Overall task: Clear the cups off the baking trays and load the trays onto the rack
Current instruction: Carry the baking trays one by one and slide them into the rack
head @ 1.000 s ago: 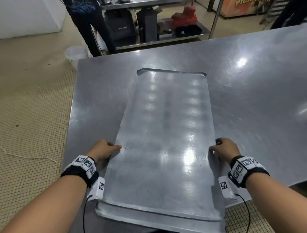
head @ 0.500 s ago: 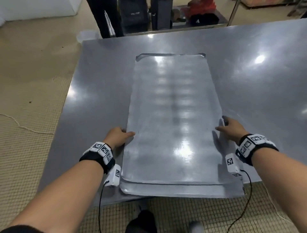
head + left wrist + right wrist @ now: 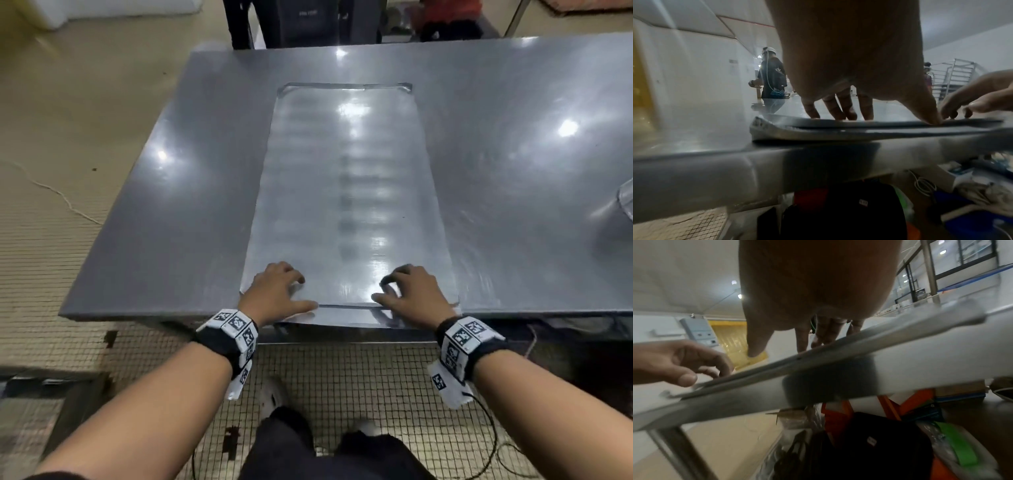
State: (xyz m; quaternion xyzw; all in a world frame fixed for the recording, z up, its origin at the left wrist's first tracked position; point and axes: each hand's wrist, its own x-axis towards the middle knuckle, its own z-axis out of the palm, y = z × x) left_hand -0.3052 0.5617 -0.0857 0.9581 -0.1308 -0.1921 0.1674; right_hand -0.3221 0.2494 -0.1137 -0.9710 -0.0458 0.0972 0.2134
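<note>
Two baking trays point(image 3: 346, 192) stacked flat on the steel table point(image 3: 164, 212), near short end right at the table's front edge, lower tray sticking out slightly past the upper. No cups on the trays. Left hand point(image 3: 277, 294) and right hand point(image 3: 412, 294) both rest on the near end of the top tray, fingers loosely bent with tips on the metal, thumbs point(image 3: 929, 112) at the near lip; neither is wrapped round anything yet.

Judged step: getting a hold on the top tray to lift it off the stack.

Risks: trays nest tight and are thin, so thumbs could catch both lips and lift two at once; smooth shiny metal could slip from a fingertip hold; pulling toward the table edge could drag the lower tray off the front and drop it on the floor; long tray held by one short end would sag or tip.

Around the trays: a rack point(image 3: 953, 76) far behind them in the left wrist view, other people standing beyond the table, bags and boxes on the shelf under the table, a metal object point(image 3: 625, 202) at the table's right edge, cut off. Nothing sits on the trays blocking a lift.
</note>
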